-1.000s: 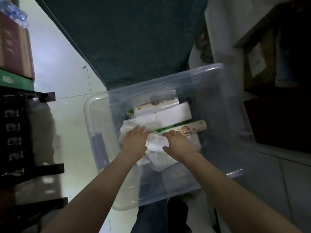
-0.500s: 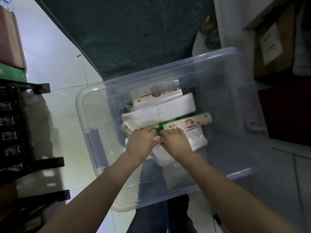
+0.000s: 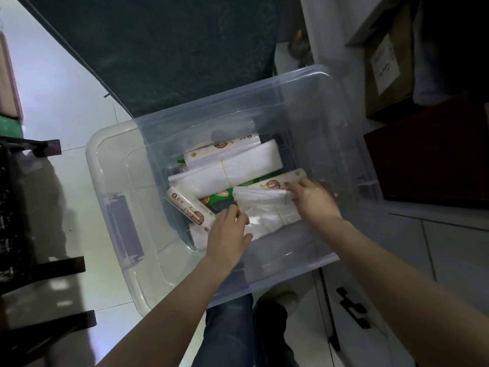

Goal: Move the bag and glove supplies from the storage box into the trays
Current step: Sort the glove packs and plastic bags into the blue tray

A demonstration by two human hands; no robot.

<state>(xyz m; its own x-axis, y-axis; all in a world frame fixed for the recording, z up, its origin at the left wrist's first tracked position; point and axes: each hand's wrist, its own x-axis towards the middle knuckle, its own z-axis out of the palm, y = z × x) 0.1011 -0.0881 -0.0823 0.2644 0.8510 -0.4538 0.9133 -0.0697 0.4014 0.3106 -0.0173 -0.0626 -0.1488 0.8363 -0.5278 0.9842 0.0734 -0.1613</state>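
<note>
Inside the clear storage box (image 3: 341,120), a flat pack of white plastic bags (image 3: 264,210) is held at both ends. It lies on top of the other supplies, near the box's front wall, with its long axis running from lower left to upper right across the box floor. The right hand (image 3: 313,200) is closed on the pack's far right corner, where the film is seen pinched between thumb and fingers (image 3: 296,187). The left hand (image 3: 229,231) is laid over the near left end, fingers curled down onto the plastic (whether the edge is truly gripped there or only pressed cannot be told).

Just beyond the left hand a printed roll (image 3: 190,209) lies slantwise, touching or nearly touching the pack's left edge; a second printed roll (image 3: 277,181) lies just behind the right hand, partly covered by it. A larger folded white bundle (image 3: 232,170) is set behind these, toward the middle.

Since the pack is spanned end to end, a straight lift is judged the likely move. No trays are seen.
</note>
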